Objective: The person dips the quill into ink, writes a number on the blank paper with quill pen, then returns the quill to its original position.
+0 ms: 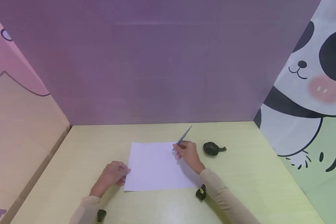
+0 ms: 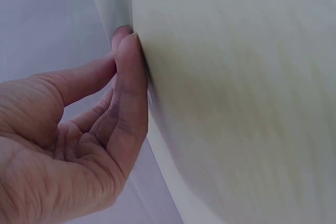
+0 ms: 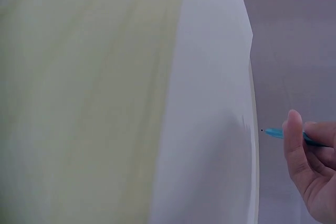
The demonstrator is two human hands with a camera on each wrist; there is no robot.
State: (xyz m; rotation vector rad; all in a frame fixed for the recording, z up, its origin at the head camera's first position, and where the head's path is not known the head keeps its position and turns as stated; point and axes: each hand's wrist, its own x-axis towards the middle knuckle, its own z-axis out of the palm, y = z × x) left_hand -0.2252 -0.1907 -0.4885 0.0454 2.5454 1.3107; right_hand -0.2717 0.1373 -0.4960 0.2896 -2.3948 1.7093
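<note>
A white sheet of paper (image 1: 156, 168) lies on the table. My left hand (image 1: 115, 172) is at its left edge. In the left wrist view, the thumb and fingertips of the left hand (image 2: 100, 114) pinch that edge. My right hand (image 1: 188, 153), over the sheet's upper right part, holds a slim blue pen (image 1: 184, 135) between thumb and fingers. The pen's writing end points down and left toward the paper, its tapered end up and right. In the right wrist view, the tip of the pen (image 3: 273, 132) appears just above the paper (image 3: 210, 77).
A dark rounded object with a short flared tail (image 1: 212, 149) lies on the table, right of the sheet. The pale wooden table (image 1: 249, 174) meets a purple backdrop (image 1: 168, 74) at its far edge. Cartoon-printed panels stand on both sides. Small black devices sit at both wrists.
</note>
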